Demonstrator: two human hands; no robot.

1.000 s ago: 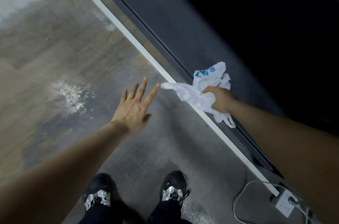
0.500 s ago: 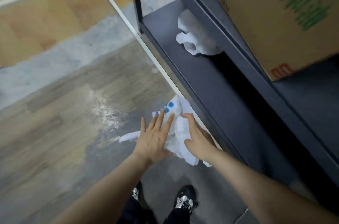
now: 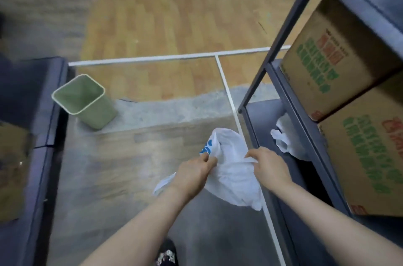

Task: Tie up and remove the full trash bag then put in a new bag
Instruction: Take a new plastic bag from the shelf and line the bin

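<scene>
A white plastic bag (image 3: pixel 233 174) with a blue print hangs crumpled between my hands above the floor. My left hand (image 3: pixel 194 175) grips its left edge by the blue print. My right hand (image 3: pixel 269 166) grips its right edge, and the two edges are held a little apart. A green square trash bin (image 3: pixel 87 102) stands on the floor at the left, well beyond my hands, with no bag in it.
A dark metal shelf rack (image 3: pixel 281 95) stands at the right with two cardboard boxes (image 3: pixel 340 67) and another white bag (image 3: pixel 285 139) on its lowest shelf. A dark padded bench (image 3: pixel 32 135) runs along the left. White tape lines (image 3: pixel 229 91) cross the wooden floor.
My view has lifted from the floor to take in the bin. My left hand, open a second ago, has closed on the bag, and both hands now hold it apart.
</scene>
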